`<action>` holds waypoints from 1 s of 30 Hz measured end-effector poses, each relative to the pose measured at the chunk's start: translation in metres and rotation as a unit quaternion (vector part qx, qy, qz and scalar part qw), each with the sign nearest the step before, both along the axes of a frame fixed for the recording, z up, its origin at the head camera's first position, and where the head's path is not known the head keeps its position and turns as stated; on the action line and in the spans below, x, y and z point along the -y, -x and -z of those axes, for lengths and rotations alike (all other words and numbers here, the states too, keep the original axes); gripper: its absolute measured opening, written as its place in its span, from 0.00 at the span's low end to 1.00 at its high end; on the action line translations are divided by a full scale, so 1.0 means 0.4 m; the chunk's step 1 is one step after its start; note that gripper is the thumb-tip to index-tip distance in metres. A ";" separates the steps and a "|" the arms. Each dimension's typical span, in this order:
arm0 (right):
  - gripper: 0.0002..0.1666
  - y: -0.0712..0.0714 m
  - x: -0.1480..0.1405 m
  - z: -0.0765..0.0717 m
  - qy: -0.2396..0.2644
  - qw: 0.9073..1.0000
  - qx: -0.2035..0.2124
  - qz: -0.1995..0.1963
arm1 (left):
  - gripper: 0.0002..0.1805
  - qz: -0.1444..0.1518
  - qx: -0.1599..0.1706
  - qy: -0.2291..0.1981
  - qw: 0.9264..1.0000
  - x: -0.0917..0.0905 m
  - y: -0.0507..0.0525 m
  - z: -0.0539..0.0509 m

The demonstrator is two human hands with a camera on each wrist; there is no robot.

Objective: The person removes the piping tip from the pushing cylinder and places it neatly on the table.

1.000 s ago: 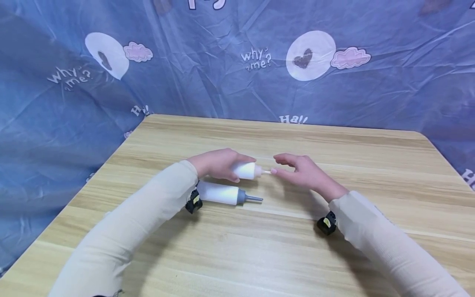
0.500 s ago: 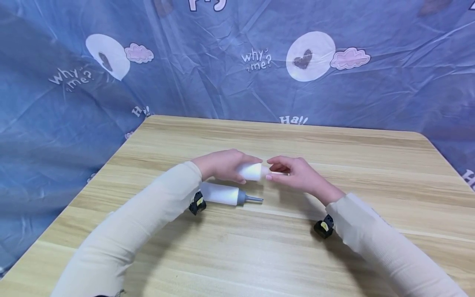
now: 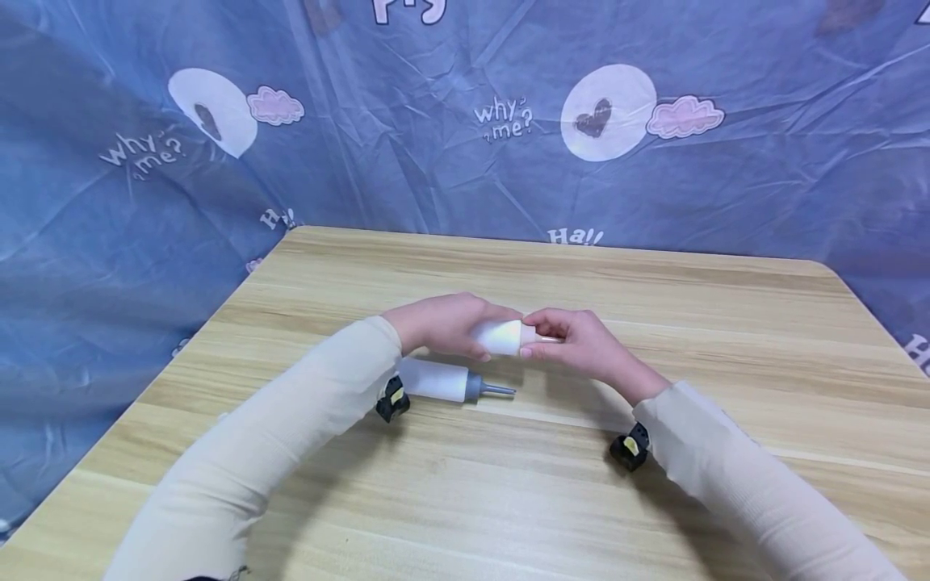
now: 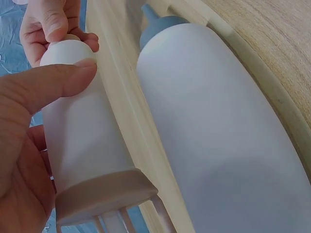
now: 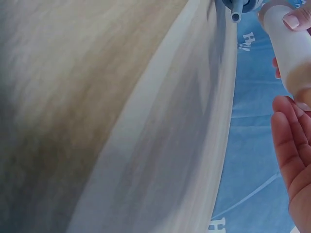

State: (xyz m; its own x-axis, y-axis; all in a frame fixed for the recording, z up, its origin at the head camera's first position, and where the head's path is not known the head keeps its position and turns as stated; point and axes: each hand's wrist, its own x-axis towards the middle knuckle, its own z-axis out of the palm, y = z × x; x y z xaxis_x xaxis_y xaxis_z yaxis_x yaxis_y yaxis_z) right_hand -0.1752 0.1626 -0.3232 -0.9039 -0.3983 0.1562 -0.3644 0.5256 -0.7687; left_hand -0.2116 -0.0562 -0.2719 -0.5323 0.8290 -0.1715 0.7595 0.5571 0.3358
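A white bottle with a pale pinkish cap and thin nozzle (image 3: 500, 337) lies sideways between both hands. My left hand (image 3: 446, 324) grips its body, the thumb along the near side; the left wrist view shows the bottle (image 4: 87, 121) with a brown band and prongs at its lower end. My right hand (image 3: 584, 345) pinches the cap end between thumb and fingers, the nozzle poking into the palm side. Nearer the person, a second white bottle with a grey cap and nozzle (image 3: 439, 381) lies on the table, untouched by the fingers, its rear end behind the left wrist.
The wooden table (image 3: 508, 500) reaches back to a blue patterned cloth (image 3: 407, 161), which also hangs at the left side. A black wrist camera (image 3: 393, 399) on the left arm hangs close to the grey-capped bottle; another (image 3: 630, 448) is under the right wrist.
My left hand has moved slightly right with the pale-capped bottle. My right hand, earlier loose at the nozzle tip, has closed around the cap. The grey-capped bottle has stayed put.
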 end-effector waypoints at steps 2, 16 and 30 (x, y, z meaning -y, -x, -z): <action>0.22 0.000 0.001 0.002 0.010 1.000 0.001 0.005 | 0.37 0.000 0.002 0.001 1.000 -0.001 -0.001 0.001; 0.22 -0.001 -0.008 0.008 0.078 0.994 0.069 0.025 | 0.38 -0.005 0.002 0.007 1.000 -0.015 -0.008 0.005; 0.14 0.000 -0.011 0.021 0.110 0.991 0.071 -0.004 | 0.38 0.009 0.006 0.013 1.000 -0.017 -0.005 0.004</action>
State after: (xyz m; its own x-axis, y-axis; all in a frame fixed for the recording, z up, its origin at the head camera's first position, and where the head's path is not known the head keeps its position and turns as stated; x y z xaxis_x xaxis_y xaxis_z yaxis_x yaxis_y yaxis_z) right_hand -0.1752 0.1670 -0.3317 -0.9195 -0.3766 0.1123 -0.2487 0.3364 -0.9083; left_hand -0.2097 -0.0495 -0.2734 -0.5150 0.8336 -0.1997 0.7659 0.5521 0.3294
